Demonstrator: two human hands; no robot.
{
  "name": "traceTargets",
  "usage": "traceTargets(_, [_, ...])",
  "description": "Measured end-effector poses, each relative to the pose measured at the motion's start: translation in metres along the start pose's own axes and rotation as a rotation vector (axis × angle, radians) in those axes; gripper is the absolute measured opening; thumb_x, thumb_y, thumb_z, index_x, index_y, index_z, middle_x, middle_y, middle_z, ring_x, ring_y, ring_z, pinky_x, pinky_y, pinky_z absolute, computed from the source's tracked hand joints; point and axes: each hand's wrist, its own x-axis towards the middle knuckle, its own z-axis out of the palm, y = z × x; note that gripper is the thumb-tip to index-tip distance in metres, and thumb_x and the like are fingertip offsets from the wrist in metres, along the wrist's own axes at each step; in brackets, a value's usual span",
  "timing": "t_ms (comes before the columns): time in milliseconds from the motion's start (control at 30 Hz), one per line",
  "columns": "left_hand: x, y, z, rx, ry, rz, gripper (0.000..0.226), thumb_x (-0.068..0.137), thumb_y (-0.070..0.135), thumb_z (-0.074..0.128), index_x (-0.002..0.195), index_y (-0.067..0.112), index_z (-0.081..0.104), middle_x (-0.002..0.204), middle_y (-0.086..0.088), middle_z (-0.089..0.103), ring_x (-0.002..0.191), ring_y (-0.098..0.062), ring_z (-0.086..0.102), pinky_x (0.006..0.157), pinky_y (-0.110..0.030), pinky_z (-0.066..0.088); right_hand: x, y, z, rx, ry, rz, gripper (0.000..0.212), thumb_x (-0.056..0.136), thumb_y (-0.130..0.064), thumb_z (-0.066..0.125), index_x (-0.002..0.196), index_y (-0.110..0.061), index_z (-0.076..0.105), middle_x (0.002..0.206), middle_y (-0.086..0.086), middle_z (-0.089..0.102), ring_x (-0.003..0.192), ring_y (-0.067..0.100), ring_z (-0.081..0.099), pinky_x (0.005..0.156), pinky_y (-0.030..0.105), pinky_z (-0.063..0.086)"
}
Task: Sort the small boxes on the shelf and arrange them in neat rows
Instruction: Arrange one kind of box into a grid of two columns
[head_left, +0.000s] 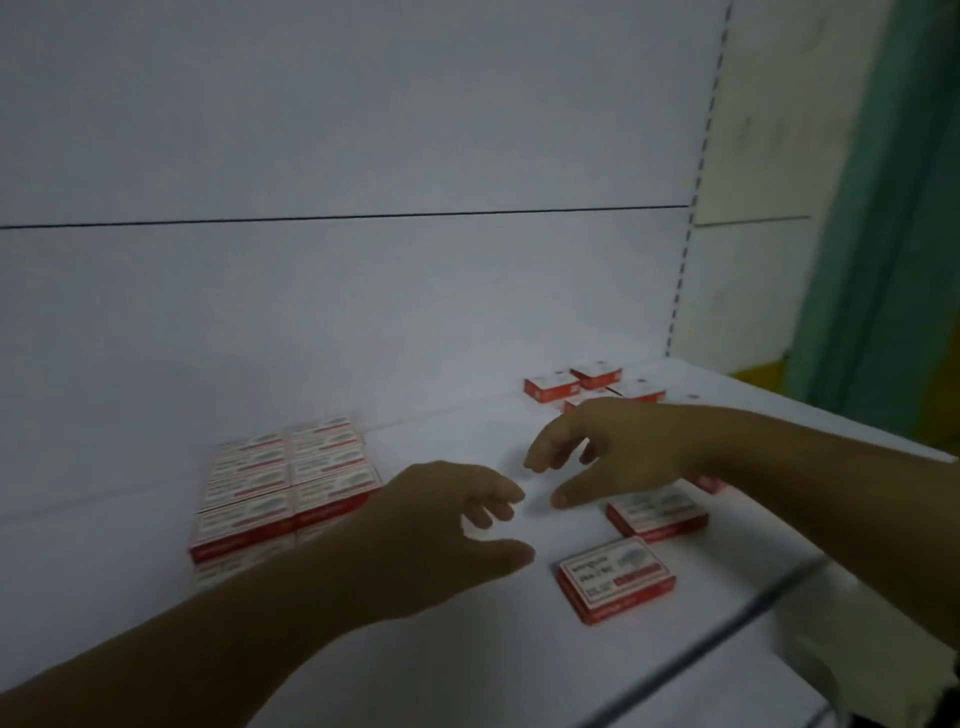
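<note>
Several small red-and-white boxes lie in a tidy two-column block (280, 478) at the left of the white shelf (130, 597). Loose boxes lie to the right: one near the front (615, 577), one behind it (657, 512), and a small cluster at the back (592, 382). My left hand (441, 525) hovers over the shelf's middle, fingers loosely curled, holding nothing. My right hand (613, 449) hangs just beyond it, fingers relaxed and pointing down-left, empty too. The fingertips of the two hands are close but apart. My right forearm hides part of another box (709, 483).
The shelf's white back panel (363, 286) rises behind the boxes, with a slotted upright (685, 249) at the right. A green wall (883, 208) lies past the shelf's end. The shelf's front edge (727, 639) runs diagonally at lower right.
</note>
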Motion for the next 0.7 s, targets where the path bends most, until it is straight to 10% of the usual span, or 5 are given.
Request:
traceTargets(367, [0.037, 0.034, 0.055, 0.202, -0.134, 0.051, 0.055, 0.069, 0.063, 0.064, 0.115, 0.033, 0.057, 0.094, 0.018, 0.055, 0.078, -0.006, 0.057, 0.06, -0.012, 0.04, -0.073, 0.038, 0.018, -0.126, 0.076, 0.193, 0.037, 0.086, -0.034, 0.063, 0.122, -0.032, 0.056, 0.119, -0.011, 0.059, 0.1, 0.003, 0.051, 0.089, 0.017, 0.04])
traceTargets(700, [-0.025, -0.02, -0.005, 0.297, 0.12, -0.027, 0.046, 0.078, 0.05, 0.061, 0.119, 0.032, 0.055, 0.102, 0.016, 0.058, 0.084, -0.005, 0.054, 0.068, -0.011, 0.043, -0.011, -0.015, 0.01, 0.056, 0.178, -0.07, 0.025, 0.077, -0.039, 0.071, 0.101, -0.032, 0.07, 0.093, -0.024, 0.066, 0.087, -0.007, 0.058, 0.077, 0.015, 0.052])
